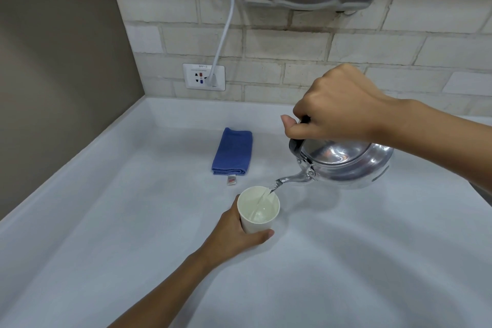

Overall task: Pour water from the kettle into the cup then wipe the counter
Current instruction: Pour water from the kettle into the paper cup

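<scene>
From the head view we see our right hand (336,106) clenched on the black handle of the shiny round metal kettle (348,165), tilted, streaming water into the smooth cream cup (258,210) our left hand (234,234) wraps on the pale counter (133,221), folded blue cloth (233,152) beyond.

The kettle (346,165) is shiny metal with a black handle, held off the counter (133,221) and tipped left, its spout just above the cup's far rim; a thin stream of water (262,198) runs into the cup (258,209); the cup is cream, upright, partly filled; the blue cloth (233,152) lies folded beyond it, apart.
</scene>
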